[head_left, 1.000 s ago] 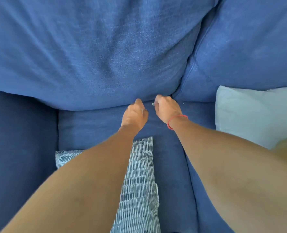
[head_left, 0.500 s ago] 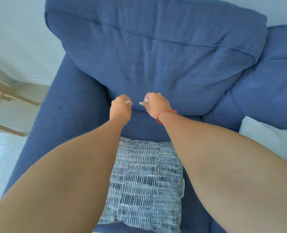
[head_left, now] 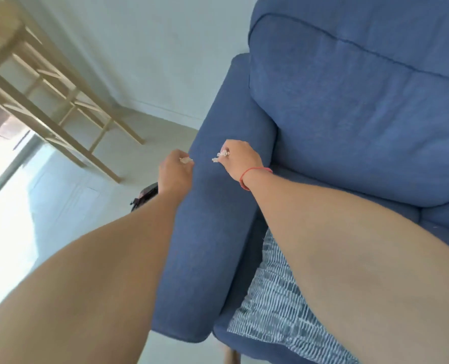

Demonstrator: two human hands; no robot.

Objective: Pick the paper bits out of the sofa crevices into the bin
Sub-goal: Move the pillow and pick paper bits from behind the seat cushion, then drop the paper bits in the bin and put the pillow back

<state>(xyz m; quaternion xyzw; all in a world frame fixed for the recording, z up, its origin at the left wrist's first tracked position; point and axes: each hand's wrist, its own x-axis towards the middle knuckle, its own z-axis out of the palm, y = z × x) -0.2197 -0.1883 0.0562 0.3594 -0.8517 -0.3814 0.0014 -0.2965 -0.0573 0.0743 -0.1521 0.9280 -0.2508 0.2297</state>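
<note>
Fingers (head_left: 185, 164) of the left hand (head_left: 174, 172) are pinching a small paper bit (head_left: 186, 160), and the right hand (head_left: 240, 160) is pinching another paper scrap (head_left: 219, 156) at its fingertips; both grips are closing tight on tiny pieces. Just beneath them the blue sofa armrest (head_left: 207, 219) is running toward the camera, with a striped cushion (head_left: 278, 306) lying below the right forearm. Beyond and under the left wrist a dark object (head_left: 145, 194) is sitting on the floor, possibly the bin, though I cannot tell. Such light scraps could be slipping loose mid-carry and fluttering onto the floor or back into a crevice. Farther off, a wooden frame (head_left: 60, 106) is standing by the wall
</note>
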